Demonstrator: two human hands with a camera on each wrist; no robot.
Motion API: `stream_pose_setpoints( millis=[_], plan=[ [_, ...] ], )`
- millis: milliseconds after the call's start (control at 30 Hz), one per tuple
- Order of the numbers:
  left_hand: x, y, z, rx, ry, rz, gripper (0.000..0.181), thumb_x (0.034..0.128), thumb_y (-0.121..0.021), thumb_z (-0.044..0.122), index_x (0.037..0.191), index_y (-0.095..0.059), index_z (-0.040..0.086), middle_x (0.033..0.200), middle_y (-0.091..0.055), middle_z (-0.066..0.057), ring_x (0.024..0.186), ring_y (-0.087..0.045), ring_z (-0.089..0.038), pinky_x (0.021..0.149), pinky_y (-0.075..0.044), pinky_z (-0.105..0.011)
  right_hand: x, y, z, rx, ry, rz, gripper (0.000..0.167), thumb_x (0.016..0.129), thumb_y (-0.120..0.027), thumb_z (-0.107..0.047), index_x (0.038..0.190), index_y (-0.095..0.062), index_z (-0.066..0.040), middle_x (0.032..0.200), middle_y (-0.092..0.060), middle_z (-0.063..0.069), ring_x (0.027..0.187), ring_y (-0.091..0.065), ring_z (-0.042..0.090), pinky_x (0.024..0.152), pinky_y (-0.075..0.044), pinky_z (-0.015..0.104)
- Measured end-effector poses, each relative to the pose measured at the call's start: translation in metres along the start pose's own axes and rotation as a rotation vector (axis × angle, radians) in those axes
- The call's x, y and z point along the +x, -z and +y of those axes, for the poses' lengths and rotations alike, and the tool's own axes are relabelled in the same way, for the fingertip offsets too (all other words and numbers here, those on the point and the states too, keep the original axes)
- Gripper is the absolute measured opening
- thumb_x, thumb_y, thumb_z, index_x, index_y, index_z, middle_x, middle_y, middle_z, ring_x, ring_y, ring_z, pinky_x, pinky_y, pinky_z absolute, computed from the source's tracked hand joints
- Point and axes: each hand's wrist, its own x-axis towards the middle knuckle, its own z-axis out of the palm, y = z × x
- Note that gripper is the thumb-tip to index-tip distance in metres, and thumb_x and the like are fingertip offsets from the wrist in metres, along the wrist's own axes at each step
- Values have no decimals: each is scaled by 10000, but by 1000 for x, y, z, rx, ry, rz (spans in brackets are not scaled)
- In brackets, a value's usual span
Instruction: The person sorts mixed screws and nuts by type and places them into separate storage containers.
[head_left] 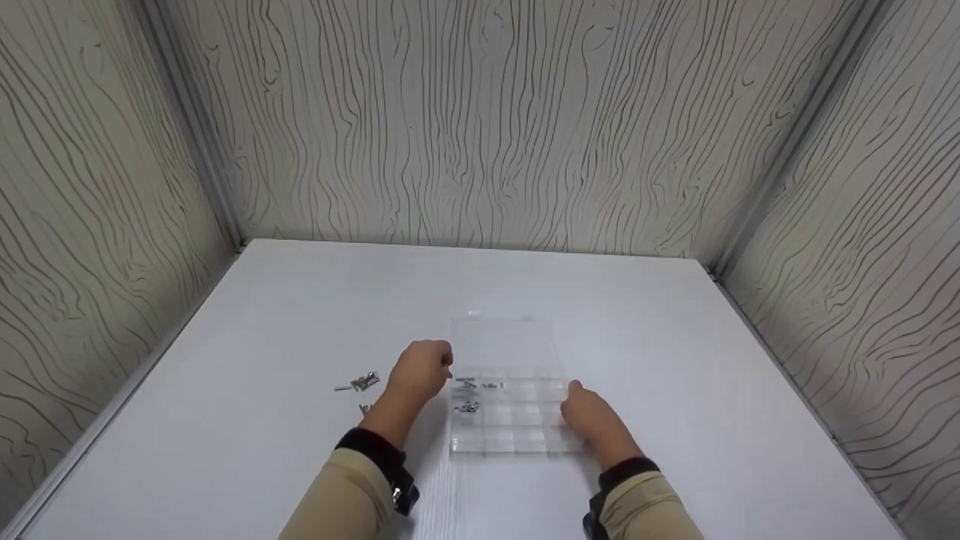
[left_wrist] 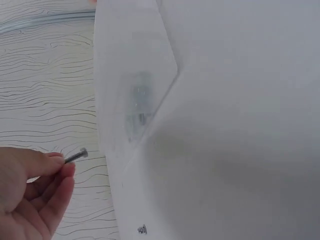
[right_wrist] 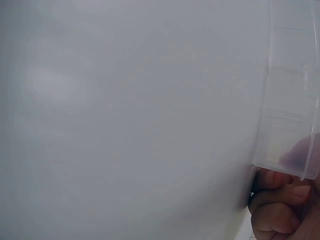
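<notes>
A clear compartment box [head_left: 529, 435] stands on the white table with its transparent lid [head_left: 502, 341] folded back. Small metal hardware [head_left: 466, 407] lies in compartments at its left side. Thumb and fingers of the left hand [left_wrist: 37, 192] pinch a metal screw [left_wrist: 76, 156], head outward; in the head view this hand [head_left: 421, 369] is at the box's upper left. At the box's right edge, the right hand [head_left: 592, 416] grips the side; the right wrist view shows its curled fingers [right_wrist: 280, 205] against the end of the box [right_wrist: 287, 115].
Loose screws and small parts [head_left: 364, 382] lie on the white table [head_left: 300, 300] left of the box, with brass-coloured pieces [head_left: 365, 409] beside the left forearm. Wood-patterned walls [head_left: 480, 120] enclose the table's back and sides.
</notes>
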Motion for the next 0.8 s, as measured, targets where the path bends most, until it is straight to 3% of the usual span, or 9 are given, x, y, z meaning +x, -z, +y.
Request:
stream_pose_setpoints(
  millis=[233,400,600,800],
  plan=[
    [3,-16,12,-9,-34,-8,106,803,-632,10,844,-630,108,810,-611,-24,800,-591,-166,712,-509,-295,2,-1,1,1,-12,-11,440,894,-387,-66,1258,-335,176,1071,-541,338,1011,-537,426,873,-437,501],
    [2,-22,15,30,9,-68,89,799,-640,43,860,-637,108,822,-614,-14,824,-594,-160,740,-509,-291,1,-1,0,14,-50,-46,484,924,-368,-80,1324,-261,170,1219,-454,360,1144,-449,451,946,-395,513],
    [-1,-23,13,77,-19,-90,121,791,-646,34,892,-654,101,846,-626,-12,857,-600,-165,771,-509,-297,0,0,-2,30,-75,-46,486,925,-359,-83,1333,-255,160,1235,-443,355,1133,-460,444,922,-415,503],
    [-4,-13,7,82,-59,-75,148,796,-600,-13,883,-646,98,867,-605,-21,875,-589,-183,788,-504,-312,1,0,-2,28,-62,-38,462,927,-362,-84,1313,-287,158,1190,-481,345,1096,-492,431,916,-421,504]
  ],
)
